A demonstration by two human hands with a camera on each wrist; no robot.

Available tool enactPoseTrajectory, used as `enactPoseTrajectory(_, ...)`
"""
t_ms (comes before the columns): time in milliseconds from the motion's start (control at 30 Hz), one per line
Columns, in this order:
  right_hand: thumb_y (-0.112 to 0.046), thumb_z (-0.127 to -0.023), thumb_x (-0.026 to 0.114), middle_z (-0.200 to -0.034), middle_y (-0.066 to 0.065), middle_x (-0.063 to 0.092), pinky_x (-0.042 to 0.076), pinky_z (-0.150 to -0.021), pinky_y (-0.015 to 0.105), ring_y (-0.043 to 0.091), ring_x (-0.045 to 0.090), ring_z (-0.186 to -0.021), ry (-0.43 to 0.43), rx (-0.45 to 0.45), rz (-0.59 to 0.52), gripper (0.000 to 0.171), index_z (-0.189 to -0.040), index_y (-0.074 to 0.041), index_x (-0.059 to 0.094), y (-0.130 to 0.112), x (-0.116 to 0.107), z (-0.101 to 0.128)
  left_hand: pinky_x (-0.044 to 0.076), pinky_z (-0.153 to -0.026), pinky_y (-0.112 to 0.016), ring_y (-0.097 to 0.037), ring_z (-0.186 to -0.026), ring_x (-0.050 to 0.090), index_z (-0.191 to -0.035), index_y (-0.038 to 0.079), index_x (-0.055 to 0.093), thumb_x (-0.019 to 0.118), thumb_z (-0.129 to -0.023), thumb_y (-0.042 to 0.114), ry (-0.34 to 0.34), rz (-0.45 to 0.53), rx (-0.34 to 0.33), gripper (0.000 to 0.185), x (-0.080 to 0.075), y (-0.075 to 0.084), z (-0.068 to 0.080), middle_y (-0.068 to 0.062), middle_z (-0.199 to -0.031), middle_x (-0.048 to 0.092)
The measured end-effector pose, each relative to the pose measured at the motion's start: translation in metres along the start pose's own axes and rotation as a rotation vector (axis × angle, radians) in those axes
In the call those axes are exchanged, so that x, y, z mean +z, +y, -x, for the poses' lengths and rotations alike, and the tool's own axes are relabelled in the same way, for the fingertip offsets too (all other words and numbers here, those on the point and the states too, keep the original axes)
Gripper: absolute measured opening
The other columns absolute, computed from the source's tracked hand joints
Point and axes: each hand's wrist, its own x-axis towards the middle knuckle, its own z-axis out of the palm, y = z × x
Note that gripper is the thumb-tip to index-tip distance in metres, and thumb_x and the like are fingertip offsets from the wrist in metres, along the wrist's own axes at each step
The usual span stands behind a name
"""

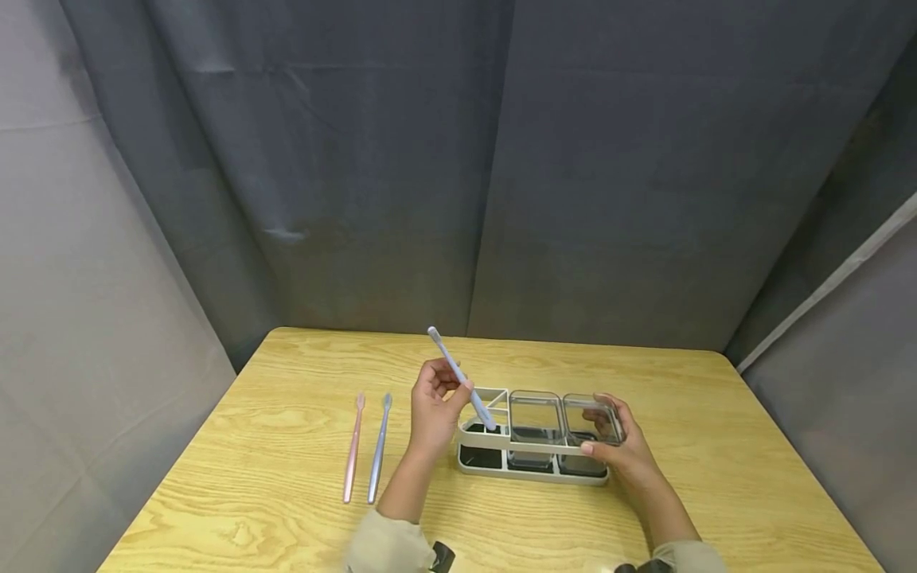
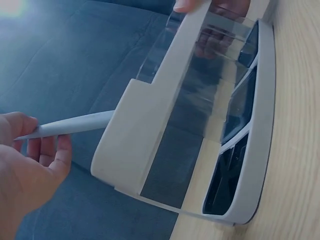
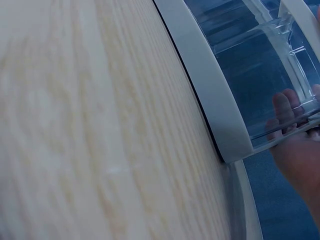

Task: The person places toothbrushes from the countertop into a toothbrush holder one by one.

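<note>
Left hand (image 1: 433,410) pinches a pale blue-grey toothbrush (image 1: 462,378) by mid-handle, bristle end up and tilted away toward the far edge, handle tip already inside the leftmost open slot of the white plastic organiser with clear rectangular cups (image 1: 533,434). The organiser sits near the middle of the light wooden tabletop (image 1: 716,446), a bit toward the near edge. Right hand (image 1: 619,446) wraps the organiser's right end – fingers curled over the clear end cup, thumb on the front rim – bracing it. The left wrist view shows the grey handle (image 2: 75,125) passing behind the white frame wall (image 2: 150,125); how deep it sits is hidden. To do this step well, in my judgement: keep the brace firm so the light holder doesn't slide or tip, bring the brush closer to upright, lower it until the tip bottoms out, then release – don't drop it at a slant. A pink toothbrush (image 1: 353,447) and a blue toothbrush (image 1: 379,447) lie flat side by side toward the left edge, heads pointing away, well apart from the organiser.
</note>
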Motion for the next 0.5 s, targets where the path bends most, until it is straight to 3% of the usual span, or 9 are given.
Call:
enactPoseTrajectory(200, 0.011, -0.070, 0.068, -0.125, 0.028, 0.038, 0.029, -0.098, 0.018, 0.028, 0.041, -0.117, 0.000, -0.008, -0.009, 0.080, -0.138, -0.003, 0.027, 0.000, 0.000, -0.001, 0.053, -0.070, -0.027, -0.014, -0.078, 0.053, -0.098, -0.016, 0.053, 0.059, -0.084, -0.011, -0.048, -0.007, -0.066, 0.016, 0.006, 0.010, 0.004, -0.010, -0.088, 0.054)
enactPoseTrajectory(333, 0.011, -0.071, 0.068, -0.124, 0.028, 0.039, 0.029, -0.099, 0.020, 0.027, 0.042, -0.116, -0.006, -0.025, -0.012, 0.080, -0.138, -0.002, 0.027, -0.003, 0.001, -0.001, 0.052, -0.068, -0.024, -0.013, -0.077, 0.054, -0.095, -0.017, 0.054, 0.060, -0.084, -0.009, -0.085, -0.077, -0.062, 0.014, 0.010, 0.023, 0.006, -0.012, -0.087, 0.056)
enactPoseTrajectory(500, 0.011, -0.071, 0.068, -0.124, 0.026, 0.040, 0.029, -0.099, 0.021, 0.028, 0.042, -0.116, -0.008, -0.025, 0.000, 0.079, -0.138, -0.003, 0.028, -0.004, 0.001, -0.001, 0.048, -0.065, -0.019, -0.015, -0.076, 0.053, -0.093, -0.013, 0.056, 0.063, -0.082, -0.009, -0.105, -0.135, -0.072, 0.013, 0.011, 0.024, 0.007, -0.017, -0.085, 0.057)
